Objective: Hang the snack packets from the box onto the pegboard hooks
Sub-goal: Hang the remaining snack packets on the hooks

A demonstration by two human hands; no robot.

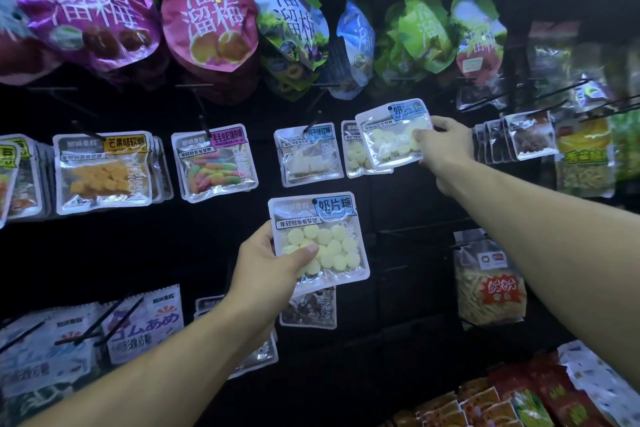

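My left hand (270, 263) grips a clear milk-candy packet (322, 239) with a blue label and pale round tablets, held upright in front of the black pegboard (398, 204). My right hand (445, 146) pinches the right edge of a second, identical milk-candy packet (391, 137), tilted slightly and raised against the middle row. It overlaps a matching packet (353, 152) hanging behind it. I cannot tell whether the raised packet's hole sits on a hook. The box is out of view.
Large plum snack bags (207, 21) fill the top row. Mango (104, 170), gummy-worm (214, 163) and white-cube packets (306, 156) hang in the middle row. Bare hooks (568, 88) jut out at right. More packets (490, 284) hang lower right, and red bags (502, 399) lie below.
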